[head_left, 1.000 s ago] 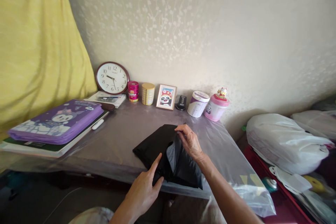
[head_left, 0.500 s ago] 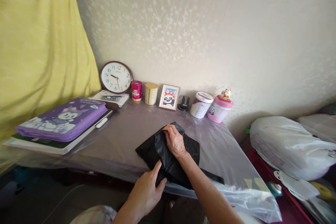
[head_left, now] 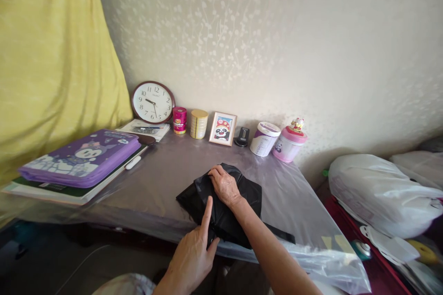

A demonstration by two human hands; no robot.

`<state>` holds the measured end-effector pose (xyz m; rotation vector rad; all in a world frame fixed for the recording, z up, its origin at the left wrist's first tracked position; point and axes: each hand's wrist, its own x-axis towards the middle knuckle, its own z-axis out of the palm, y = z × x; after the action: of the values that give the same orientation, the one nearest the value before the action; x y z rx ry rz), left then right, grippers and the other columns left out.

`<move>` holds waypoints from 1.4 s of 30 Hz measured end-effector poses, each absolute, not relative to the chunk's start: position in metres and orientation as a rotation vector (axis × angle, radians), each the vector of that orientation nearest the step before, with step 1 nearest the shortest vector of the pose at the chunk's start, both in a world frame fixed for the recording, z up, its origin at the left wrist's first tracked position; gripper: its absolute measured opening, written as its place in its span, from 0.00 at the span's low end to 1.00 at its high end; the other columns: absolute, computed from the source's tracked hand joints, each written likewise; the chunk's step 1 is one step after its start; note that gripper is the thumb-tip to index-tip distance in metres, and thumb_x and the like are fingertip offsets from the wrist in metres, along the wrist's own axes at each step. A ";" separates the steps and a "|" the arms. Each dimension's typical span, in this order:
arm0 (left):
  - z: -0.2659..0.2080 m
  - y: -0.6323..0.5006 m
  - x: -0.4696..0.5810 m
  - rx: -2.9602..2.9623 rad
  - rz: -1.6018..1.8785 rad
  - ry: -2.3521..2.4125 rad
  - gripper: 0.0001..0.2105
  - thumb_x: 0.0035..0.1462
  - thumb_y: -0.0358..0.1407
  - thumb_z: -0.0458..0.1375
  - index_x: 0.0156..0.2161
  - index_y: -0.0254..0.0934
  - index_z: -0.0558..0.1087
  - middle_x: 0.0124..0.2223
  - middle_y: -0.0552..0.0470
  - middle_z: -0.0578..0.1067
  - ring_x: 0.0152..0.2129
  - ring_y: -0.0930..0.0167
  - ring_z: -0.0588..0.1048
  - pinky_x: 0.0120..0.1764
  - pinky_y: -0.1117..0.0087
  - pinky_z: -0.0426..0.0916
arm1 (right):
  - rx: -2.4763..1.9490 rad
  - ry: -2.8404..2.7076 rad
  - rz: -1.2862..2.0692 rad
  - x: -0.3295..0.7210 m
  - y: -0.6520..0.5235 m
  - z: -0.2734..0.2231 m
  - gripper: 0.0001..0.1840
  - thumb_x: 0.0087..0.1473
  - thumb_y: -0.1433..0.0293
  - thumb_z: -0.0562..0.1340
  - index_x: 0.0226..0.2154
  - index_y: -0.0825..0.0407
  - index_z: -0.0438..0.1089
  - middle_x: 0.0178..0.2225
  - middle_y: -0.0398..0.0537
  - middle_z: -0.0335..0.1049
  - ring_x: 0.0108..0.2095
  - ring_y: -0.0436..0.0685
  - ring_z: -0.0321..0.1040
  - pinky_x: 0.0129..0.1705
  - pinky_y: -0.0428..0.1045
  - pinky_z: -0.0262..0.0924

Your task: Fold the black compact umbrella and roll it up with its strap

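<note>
A black folding umbrella (head_left: 247,193), its fabric loose in flat folds, lies at the front edge of the table. A narrow black strap (head_left: 282,234) sticks out from it to the right. My left hand (head_left: 194,253) grips the umbrella's near end, thumb and lower fingers around it, with the index finger stretched up along the fabric. What exactly sits inside that grip is mostly hidden. My right hand (head_left: 224,186) lies over the top of the folds, fingers bent and closed on the cloth.
Clear plastic covers the table (head_left: 162,179). Along the wall stand a clock (head_left: 153,101), a pink can (head_left: 179,120), a yellow-lidded can (head_left: 199,124), a picture frame (head_left: 223,129) and two tubs (head_left: 265,139). A purple case (head_left: 81,156) rests on books at left; white bags (head_left: 380,193) sit at right.
My right hand has shifted slightly left and drawn a fabric fold over. My left index finger has lifted and straightened upward. The left hand's hold stays at the near end.
</note>
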<state>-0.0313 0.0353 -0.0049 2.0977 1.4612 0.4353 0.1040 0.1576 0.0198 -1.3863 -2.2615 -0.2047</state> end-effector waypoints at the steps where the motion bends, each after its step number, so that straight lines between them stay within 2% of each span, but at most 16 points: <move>1: -0.005 0.035 -0.031 2.132 0.422 1.443 0.35 0.59 0.36 0.47 0.63 0.40 0.28 0.32 0.51 0.75 0.29 0.68 0.74 0.31 0.74 0.60 | -1.390 -2.273 -0.204 0.104 0.157 0.020 0.09 0.59 0.73 0.50 0.38 0.50 0.65 0.41 0.47 0.65 0.38 0.50 0.66 0.40 0.43 0.61; 5: -0.006 0.037 -0.032 2.201 0.372 1.428 0.30 0.60 0.36 0.46 0.63 0.48 0.37 0.35 0.51 0.75 0.32 0.67 0.74 0.34 0.72 0.61 | -1.404 -2.314 -0.213 0.103 0.159 0.020 0.09 0.59 0.73 0.51 0.37 0.50 0.66 0.39 0.47 0.65 0.37 0.50 0.66 0.39 0.43 0.62; 9: -0.009 0.037 -0.032 2.188 0.393 1.445 0.29 0.60 0.37 0.45 0.63 0.46 0.37 0.36 0.50 0.76 0.34 0.67 0.74 0.35 0.72 0.62 | -1.378 -2.318 -0.174 0.103 0.159 0.023 0.09 0.59 0.73 0.51 0.39 0.49 0.66 0.41 0.47 0.66 0.37 0.50 0.67 0.38 0.44 0.63; 12: -0.012 0.037 -0.032 2.204 0.398 1.458 0.29 0.61 0.36 0.44 0.63 0.44 0.38 0.37 0.49 0.76 0.34 0.67 0.74 0.35 0.72 0.62 | -1.279 -2.246 -0.099 0.109 0.144 0.029 0.11 0.60 0.71 0.51 0.43 0.49 0.64 0.45 0.48 0.65 0.41 0.51 0.67 0.42 0.45 0.63; 17: -0.013 0.037 -0.030 2.220 0.383 1.481 0.28 0.61 0.36 0.44 0.64 0.42 0.39 0.36 0.49 0.76 0.33 0.67 0.74 0.35 0.72 0.62 | -1.081 -2.300 0.003 0.131 0.111 0.030 0.11 0.60 0.70 0.50 0.40 0.51 0.67 0.41 0.48 0.70 0.44 0.52 0.65 0.49 0.49 0.60; 23: -0.008 0.036 -0.029 2.181 0.338 1.527 0.26 0.61 0.37 0.44 0.63 0.39 0.43 0.38 0.46 0.76 0.35 0.66 0.74 0.37 0.71 0.62 | -1.175 -2.336 -0.137 0.158 0.140 0.008 0.14 0.60 0.69 0.51 0.43 0.51 0.69 0.46 0.49 0.70 0.52 0.54 0.61 0.55 0.57 0.52; 30: -0.005 0.036 -0.030 2.149 0.318 1.537 0.26 0.61 0.39 0.43 0.63 0.39 0.44 0.36 0.46 0.76 0.34 0.64 0.74 0.35 0.70 0.62 | -1.575 -2.121 -0.251 0.178 0.183 0.016 0.15 0.59 0.69 0.52 0.46 0.54 0.68 0.49 0.55 0.67 0.51 0.58 0.62 0.53 0.59 0.54; 35: -0.004 0.036 -0.030 2.155 0.326 1.531 0.26 0.61 0.38 0.43 0.63 0.39 0.44 0.37 0.45 0.77 0.34 0.64 0.75 0.35 0.69 0.62 | -1.212 -2.291 -0.079 0.164 0.154 0.023 0.16 0.61 0.67 0.49 0.45 0.51 0.68 0.46 0.50 0.70 0.50 0.54 0.63 0.54 0.54 0.54; 37: -0.003 0.037 -0.030 2.150 0.314 1.539 0.26 0.61 0.38 0.43 0.63 0.39 0.45 0.36 0.45 0.77 0.33 0.64 0.75 0.35 0.69 0.62 | -1.136 -2.412 -0.022 0.159 0.148 0.019 0.15 0.61 0.66 0.50 0.44 0.49 0.69 0.45 0.48 0.71 0.50 0.53 0.63 0.56 0.56 0.52; 39: -0.002 0.037 -0.031 2.144 0.312 1.539 0.26 0.61 0.39 0.44 0.63 0.39 0.45 0.35 0.45 0.77 0.33 0.64 0.75 0.35 0.70 0.62 | -1.232 -2.396 -0.069 0.160 0.153 0.015 0.15 0.60 0.67 0.51 0.43 0.50 0.69 0.45 0.49 0.71 0.52 0.55 0.61 0.56 0.58 0.50; 42: -0.001 0.037 -0.032 2.126 0.317 1.536 0.26 0.61 0.40 0.44 0.63 0.39 0.45 0.34 0.46 0.76 0.33 0.65 0.75 0.35 0.71 0.62 | -1.458 -2.196 -0.178 0.174 0.168 0.015 0.15 0.59 0.69 0.51 0.43 0.53 0.69 0.47 0.53 0.69 0.50 0.58 0.63 0.53 0.58 0.54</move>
<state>-0.0321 0.0365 -0.0009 2.1261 1.5363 0.3165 0.1741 0.1676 0.0149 -1.4575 -2.1958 -0.1779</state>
